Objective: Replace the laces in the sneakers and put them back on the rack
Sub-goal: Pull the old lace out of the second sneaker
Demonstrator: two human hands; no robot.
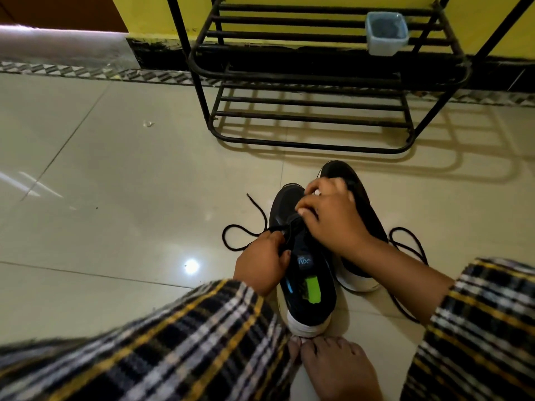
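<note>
"IVX" on sneaker tongue label [304, 261]

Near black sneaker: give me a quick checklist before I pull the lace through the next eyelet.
1. Near black sneaker with white sole steady on the tiled floor: ok, heel against the bare foot.
2. Left hand pinching the black lace: ok.
3. Right hand at the eyelets: ok; exact eyelet, cannot tell.
4. Lace free of knots: ok on the visible loop.
5. Second black sneaker laced: cannot tell.
6. Black metal rack has shelf room: ok.
</note>
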